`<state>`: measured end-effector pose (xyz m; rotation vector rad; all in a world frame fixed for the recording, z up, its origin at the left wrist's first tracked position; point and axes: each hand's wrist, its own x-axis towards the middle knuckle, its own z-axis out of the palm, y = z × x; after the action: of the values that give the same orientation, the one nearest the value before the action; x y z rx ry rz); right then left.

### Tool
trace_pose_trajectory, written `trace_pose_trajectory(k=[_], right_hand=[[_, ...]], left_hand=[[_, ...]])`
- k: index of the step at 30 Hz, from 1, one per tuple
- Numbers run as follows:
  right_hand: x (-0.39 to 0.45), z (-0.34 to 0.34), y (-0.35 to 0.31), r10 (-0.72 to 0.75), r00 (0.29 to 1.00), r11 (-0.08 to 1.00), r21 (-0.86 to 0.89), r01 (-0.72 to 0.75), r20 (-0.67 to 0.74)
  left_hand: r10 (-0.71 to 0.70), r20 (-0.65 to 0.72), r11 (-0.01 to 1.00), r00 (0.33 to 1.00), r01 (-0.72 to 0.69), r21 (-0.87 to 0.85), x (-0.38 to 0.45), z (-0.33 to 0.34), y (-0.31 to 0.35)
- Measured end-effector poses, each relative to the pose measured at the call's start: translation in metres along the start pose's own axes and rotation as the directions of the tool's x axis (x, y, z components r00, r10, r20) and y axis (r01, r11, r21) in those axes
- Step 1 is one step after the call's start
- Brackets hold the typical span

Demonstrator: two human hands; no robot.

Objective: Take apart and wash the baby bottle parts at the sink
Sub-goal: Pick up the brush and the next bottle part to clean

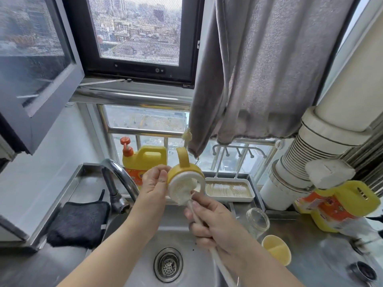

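While the left hand (154,183) pinches the yellow handled bottle collar (185,172) by its rim and the right hand (209,220) closes around the bottle brush (182,192) pushed inside it, a hard twist could slip the wet collar into the sink (145,245) below, away from the glass bottle (258,221) and yellow cap (276,249) beside the right wrist.

left hand (154,184): fingers pinched | right hand (209,222): fingers curled tight
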<state>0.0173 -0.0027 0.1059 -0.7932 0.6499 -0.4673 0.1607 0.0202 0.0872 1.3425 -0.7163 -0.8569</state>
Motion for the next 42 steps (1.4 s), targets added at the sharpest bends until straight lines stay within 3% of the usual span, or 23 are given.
trace_pose_trajectory(k=[7, 13, 17, 19, 22, 23, 24, 25, 26, 27, 28, 29, 30, 31, 33, 34, 35, 36, 37, 38, 39, 40, 42], right_hand=[[0.0, -0.01, -0.004, -0.11, 0.99, 0.955, -0.284, 0.08, -0.092], [-0.001, -0.016, -0.008, -0.17, 0.979, 0.897, -0.428, 0.105, -0.115], [-0.004, -0.013, -0.004, -0.234, 0.967, 0.772, -0.624, 0.12, -0.103], [-0.008, -0.011, -0.005, -0.337, 0.94, 0.6, -0.782, 0.171, -0.053], [-0.011, -0.015, -0.009, -0.428, 0.9, 0.005, -0.996, 0.093, 0.082], [-0.012, -0.016, -0.009, -0.431, 0.897, -0.144, -0.989, 0.04, 0.099], [-0.013, -0.015, -0.008, -0.447, 0.889, -0.182, -0.983, 0.017, 0.098], [-0.014, -0.012, -0.007, -0.45, 0.889, -0.15, -0.988, 0.022, 0.088], [-0.014, -0.011, -0.005, -0.447, 0.892, -0.043, -0.997, 0.059, 0.072], [-0.013, -0.009, -0.004, -0.425, 0.905, 0.156, -0.982, 0.109, 0.033], [-0.012, -0.007, -0.004, -0.357, 0.934, 0.433, -0.889, 0.148, -0.019], [-0.012, -0.007, -0.005, -0.263, 0.962, 0.704, -0.696, 0.141, -0.07], [-0.012, -0.006, -0.005, -0.15, 0.985, 0.879, -0.468, 0.092, -0.088], [-0.012, -0.005, -0.004, -0.067, 0.995, 0.963, -0.265, 0.047, -0.067], [-0.013, -0.003, -0.002, 0.003, 1.0, 0.997, -0.072, -0.004, -0.013], [-0.013, -0.004, -0.001, -0.024, 1.0, 0.99, -0.136, 0.021, -0.018], [-0.012, -0.006, 0.0, -0.095, 0.995, 0.938, -0.34, 0.075, -0.043], [-0.009, -0.01, 0.001, -0.213, 0.975, 0.771, -0.625, 0.125, -0.069], [-0.007, -0.014, 0.002, -0.34, 0.94, 0.521, -0.839, 0.161, -0.031], [-0.005, -0.016, 0.002, -0.412, 0.91, 0.321, -0.929, 0.186, 0.04], [-0.004, -0.014, 0.003, -0.438, 0.896, 0.261, -0.944, 0.204, 0.073], [-0.004, -0.012, 0.004, -0.433, 0.898, 0.3, -0.927, 0.224, 0.077], [-0.006, -0.007, 0.006, -0.346, 0.938, 0.64, -0.726, 0.251, 0.02]], left_hand=[[-0.066, 0.142, 0.998, 0.988, 0.067, -0.001, 0.002, -0.002, 0.01], [-0.28, 0.264, 0.956, 0.923, 0.244, 0.159, 0.001, -0.002, 0.029], [-0.335, 0.297, 0.942, 0.894, 0.313, 0.123, -0.001, 0.003, 0.038], [-0.337, 0.296, 0.939, 0.894, 0.342, 0.037, -0.001, 0.006, 0.039], [-0.294, 0.25, 0.95, 0.922, 0.311, -0.031, 0.0, 0.009, 0.038], [-0.274, 0.243, 0.956, 0.931, 0.292, -0.04, -0.001, 0.01, 0.037], [-0.256, 0.242, 0.961, 0.936, 0.274, -0.044, -0.002, 0.011, 0.036], [-0.243, 0.24, 0.964, 0.94, 0.261, -0.046, -0.002, 0.013, 0.035], [-0.234, 0.233, 0.966, 0.944, 0.253, -0.053, -0.003, 0.013, 0.034], [-0.23, 0.224, 0.966, 0.947, 0.251, -0.068, -0.003, 0.013, 0.031], [-0.233, 0.212, 0.962, 0.949, 0.257, -0.093, -0.002, 0.012, 0.028], [-0.238, 0.206, 0.957, 0.949, 0.266, -0.119, -0.002, 0.011, 0.026], [-0.245, 0.208, 0.949, 0.947, 0.278, -0.147, -0.002, 0.01, 0.024], [-0.25, 0.211, 0.943, 0.945, 0.288, -0.169, -0.001, 0.008, 0.022], [-0.25, 0.216, 0.937, 0.944, 0.292, -0.19, 0.0, 0.006, 0.02], [-0.25, 0.221, 0.938, 0.943, 0.292, -0.185, 0.0, 0.005, 0.02], [-0.25, 0.223, 0.94, 0.942, 0.292, -0.176, 0.0, 0.004, 0.019], [-0.25, 0.22, 0.941, 0.943, 0.29, -0.175, 0.0, 0.004, 0.018], [-0.25, 0.214, 0.94, 0.944, 0.29, -0.182, 0.0, 0.004, 0.018], [-0.252, 0.209, 0.937, 0.945, 0.292, -0.19, -0.001, 0.004, 0.017], [-0.249, 0.204, 0.937, 0.947, 0.289, -0.195, -0.001, 0.005, 0.018], [-0.245, 0.2, 0.938, 0.949, 0.284, -0.197, -0.001, 0.005, 0.019], [-0.225, 0.199, 0.943, 0.954, 0.265, -0.202, -0.001, 0.005, 0.021]])
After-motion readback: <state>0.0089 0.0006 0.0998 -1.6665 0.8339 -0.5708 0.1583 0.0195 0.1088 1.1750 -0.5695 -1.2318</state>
